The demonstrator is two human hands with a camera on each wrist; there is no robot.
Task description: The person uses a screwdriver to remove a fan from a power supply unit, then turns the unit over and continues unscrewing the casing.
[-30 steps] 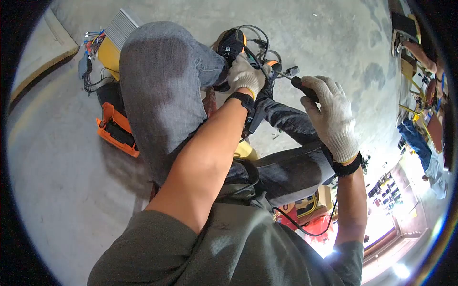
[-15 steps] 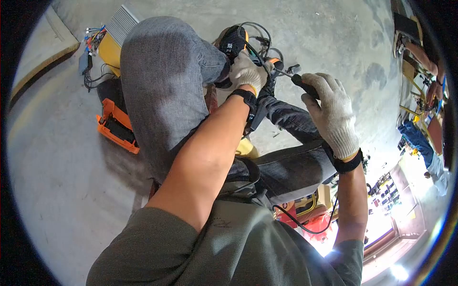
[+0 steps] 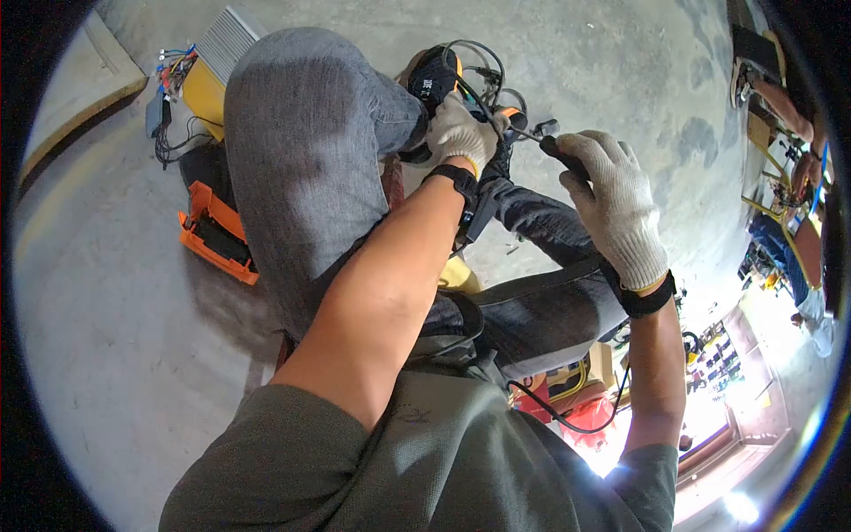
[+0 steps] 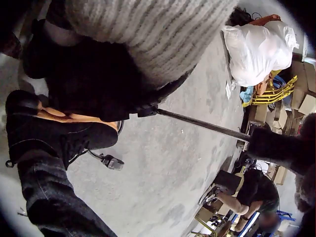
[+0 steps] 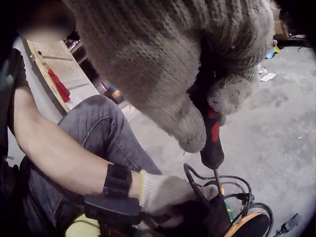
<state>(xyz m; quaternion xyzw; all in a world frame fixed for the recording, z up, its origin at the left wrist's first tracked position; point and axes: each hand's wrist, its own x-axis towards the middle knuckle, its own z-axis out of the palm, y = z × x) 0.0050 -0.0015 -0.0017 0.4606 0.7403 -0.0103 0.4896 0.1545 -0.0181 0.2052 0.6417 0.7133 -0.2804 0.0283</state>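
My right hand (image 3: 620, 208), in a white knit glove, grips the black-and-red handle of a screwdriver (image 5: 213, 143) between thumb and fingers. Its metal shaft points toward my left hand (image 3: 463, 133). That hand, also gloved, holds a dark, blocky thing (image 4: 98, 84) down by my shoes; its kind cannot be made out in the shadow. In the left wrist view the screwdriver's tip meets the edge of this dark thing. A black cable (image 3: 498, 66) loops beside the left hand. From the head view, the left hand hides most of what it holds.
An orange plastic case (image 3: 217, 235) lies on the floor at left. Behind my knee stands a yellow-and-silver finned unit (image 3: 206, 93) with loose wires. A cable plug (image 4: 112, 163) lies near my shoe (image 4: 64, 138). Another person (image 4: 252, 197) works among clutter to the right.
The screwdriver handle has shifted slightly up and left with my right fingers. My left hand stays nearly in place. At the far right, the other person's legs have moved.
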